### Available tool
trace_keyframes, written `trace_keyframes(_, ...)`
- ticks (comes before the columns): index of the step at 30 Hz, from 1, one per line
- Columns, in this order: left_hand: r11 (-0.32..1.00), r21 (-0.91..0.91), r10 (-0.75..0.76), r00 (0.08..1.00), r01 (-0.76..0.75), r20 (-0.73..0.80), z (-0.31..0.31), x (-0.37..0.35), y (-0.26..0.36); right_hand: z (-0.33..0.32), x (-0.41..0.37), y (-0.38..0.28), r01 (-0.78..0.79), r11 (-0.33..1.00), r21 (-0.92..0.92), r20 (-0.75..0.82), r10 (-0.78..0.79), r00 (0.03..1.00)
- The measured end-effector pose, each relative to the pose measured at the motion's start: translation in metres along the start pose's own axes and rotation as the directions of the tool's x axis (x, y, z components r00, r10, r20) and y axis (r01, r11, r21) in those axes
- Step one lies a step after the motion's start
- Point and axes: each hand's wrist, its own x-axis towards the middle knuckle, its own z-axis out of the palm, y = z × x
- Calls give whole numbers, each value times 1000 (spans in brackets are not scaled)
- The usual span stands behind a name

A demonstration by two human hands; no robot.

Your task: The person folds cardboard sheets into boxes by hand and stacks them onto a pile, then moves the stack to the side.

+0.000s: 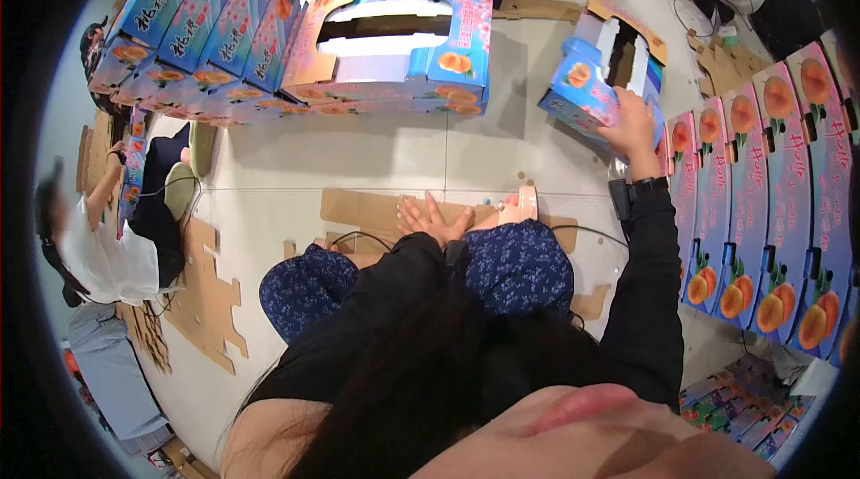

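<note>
My right hand point(634, 130) reaches forward and grips the near edge of a blue and pink peach-printed carton point(584, 89), with its fingers over the printed side. The carton stands tilted on the floor, and a cut-out opening with white inner flaps shows in its top. My left hand point(434, 219) is stretched out low with its fingers spread, between my bent knees, above a flat piece of brown cardboard point(354, 208). It holds nothing. A larger carton point(385, 76) of the same print, with a wide opening, stands in front to the left.
A row of upright printed cartons point(210, 18) adjoins the large carton at left. Another row of cartons point(770, 201) stands close to my right arm. A person in white point(121, 255) sits at left with a carton piece. Cardboard scraps point(206, 300) and cables lie about the tiled floor.
</note>
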Motion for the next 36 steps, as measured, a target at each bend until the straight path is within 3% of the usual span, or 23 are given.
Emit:
trace_keyframes(3, 1000, -9, 18, 999, -18, -49, 8, 1, -3, -12, 0, -39, 90, 991, 96, -43, -86, 995)
trace_keyframes(6, 1000, -6, 16, 1000, -16, -15, 4, 1, -2, -8, 17, -75, 59, 984, 171, -14, -58, 998)
trace_keyframes(13, 999, -25, 28, 998, -27, 48, 6, 2, -5, 31, 69, -133, -192, 981, -15, -50, 191, 980)
trace_keyframes(17, 999, -32, 21, 999, -20, 37, 9, 5, -4, 48, 110, -143, -320, 947, -13, -22, 320, 947)
trace_keyframes(21, 1000, -30, 12, 998, -10, 66, 3, 5, -4, 76, 142, -150, -345, 919, 191, 46, 343, 938)
trace_keyframes(22, 999, -36, 14, 998, -12, 66, 5, 4, -3, 78, 141, -151, -271, 929, 253, 82, 259, 962)
trace_keyframes(25, 999, -28, -16, 1000, 15, -17, 11, 2, 0, 92, 122, -133, 58, 952, 300, -183, -2, 983)
trace_keyframes(26, 999, -39, -9, 1000, 8, -21, 12, 2, 0, 117, 120, -116, 110, 970, 216, -230, -59, 971)
trace_keyframes(30, 998, -61, 4, 1000, -5, -21, 9, 2, -1, 100, 81, -97, 91, 986, 143, 14, -94, 996)
trace_keyframes(36, 999, -47, 16, 994, -21, -110, 20, 5, -4, 115, 77, -100, 52, 998, 40, 37, -53, 998)
